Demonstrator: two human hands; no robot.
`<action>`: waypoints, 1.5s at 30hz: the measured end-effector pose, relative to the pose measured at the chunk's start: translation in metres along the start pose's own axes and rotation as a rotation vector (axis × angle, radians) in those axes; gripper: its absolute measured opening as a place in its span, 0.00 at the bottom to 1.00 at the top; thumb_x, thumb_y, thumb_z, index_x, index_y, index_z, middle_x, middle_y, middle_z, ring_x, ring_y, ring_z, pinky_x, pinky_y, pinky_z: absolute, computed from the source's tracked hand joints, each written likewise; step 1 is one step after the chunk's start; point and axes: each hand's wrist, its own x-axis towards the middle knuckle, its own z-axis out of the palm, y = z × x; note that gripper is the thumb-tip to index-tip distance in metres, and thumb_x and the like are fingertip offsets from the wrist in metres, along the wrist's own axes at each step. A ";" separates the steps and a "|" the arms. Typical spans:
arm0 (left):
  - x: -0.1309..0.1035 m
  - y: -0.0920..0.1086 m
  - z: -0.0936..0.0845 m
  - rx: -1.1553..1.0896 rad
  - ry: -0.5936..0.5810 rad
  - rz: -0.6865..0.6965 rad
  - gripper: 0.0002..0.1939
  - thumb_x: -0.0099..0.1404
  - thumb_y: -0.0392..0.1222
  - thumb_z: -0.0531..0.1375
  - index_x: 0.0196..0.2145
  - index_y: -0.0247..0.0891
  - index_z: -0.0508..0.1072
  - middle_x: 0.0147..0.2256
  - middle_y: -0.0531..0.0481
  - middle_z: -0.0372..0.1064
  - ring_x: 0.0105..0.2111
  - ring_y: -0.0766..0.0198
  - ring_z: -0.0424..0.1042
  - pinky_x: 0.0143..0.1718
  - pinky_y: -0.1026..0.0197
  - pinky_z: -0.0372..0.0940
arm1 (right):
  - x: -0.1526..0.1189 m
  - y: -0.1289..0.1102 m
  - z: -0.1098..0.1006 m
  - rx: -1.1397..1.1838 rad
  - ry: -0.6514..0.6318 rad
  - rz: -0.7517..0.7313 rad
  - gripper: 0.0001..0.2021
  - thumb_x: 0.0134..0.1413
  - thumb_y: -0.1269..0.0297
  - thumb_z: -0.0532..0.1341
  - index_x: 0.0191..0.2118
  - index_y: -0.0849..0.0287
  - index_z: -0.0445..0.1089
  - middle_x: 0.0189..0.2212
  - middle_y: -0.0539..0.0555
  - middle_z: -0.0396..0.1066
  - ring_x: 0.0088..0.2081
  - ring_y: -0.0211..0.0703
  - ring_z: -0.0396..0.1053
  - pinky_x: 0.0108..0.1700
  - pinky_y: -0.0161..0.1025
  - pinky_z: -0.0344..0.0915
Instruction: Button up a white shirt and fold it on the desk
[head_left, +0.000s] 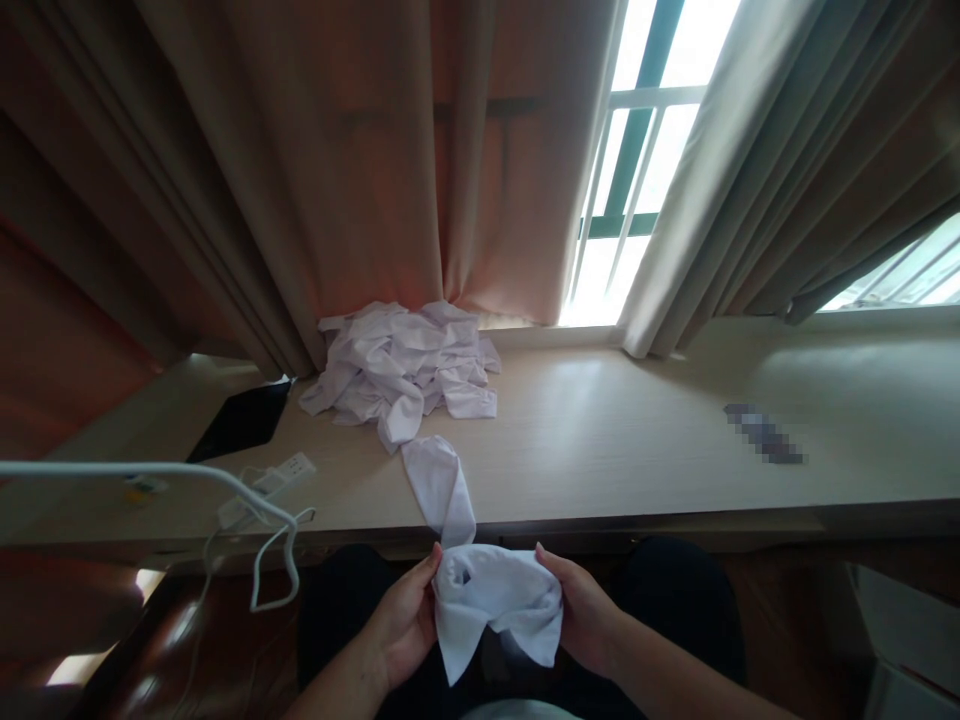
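Observation:
A white cloth piece with pointed ends point(499, 590) is stretched between both hands over the lap, in front of the table edge. My left hand point(409, 615) grips its left side, thumb on top. On the right side, my right hand point(585, 610) pinches it with the thumb at the upper edge. Another white strip point(441, 485) runs from the held cloth up onto the table and hangs over the edge. Its far end lies near a heaped pile of white cloth pieces point(397, 365) by the curtain.
The pale table point(570, 430) bears a black flat object point(244, 418) and a white power strip point(274, 485) at left, and a pixelated object point(765, 435) at right. A white cable point(180, 468) crosses the left foreground. Curtains point(375, 150) hang behind.

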 end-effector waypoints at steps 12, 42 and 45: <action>0.011 -0.016 -0.007 0.173 0.145 0.179 0.12 0.66 0.46 0.62 0.42 0.34 0.73 0.28 0.48 0.75 0.26 0.62 0.74 0.30 0.62 0.68 | -0.003 -0.005 0.009 -0.018 -0.084 -0.192 0.15 0.57 0.54 0.65 0.39 0.63 0.74 0.36 0.59 0.77 0.37 0.50 0.74 0.43 0.45 0.69; 0.046 0.037 0.043 1.042 0.086 0.790 0.11 0.58 0.37 0.59 0.37 0.37 0.80 0.44 0.42 0.77 0.51 0.51 0.69 0.58 0.59 0.55 | -0.001 -0.063 -0.020 -1.207 0.074 -0.711 0.20 0.40 0.77 0.57 0.38 0.54 0.80 0.35 0.53 0.67 0.37 0.43 0.65 0.42 0.40 0.60; 0.036 0.035 0.051 0.907 0.033 0.800 0.09 0.56 0.38 0.64 0.35 0.39 0.81 0.40 0.44 0.77 0.48 0.50 0.69 0.57 0.59 0.56 | 0.003 -0.065 -0.026 -1.381 0.106 -0.789 0.16 0.44 0.76 0.58 0.36 0.53 0.79 0.37 0.54 0.65 0.39 0.44 0.64 0.47 0.42 0.60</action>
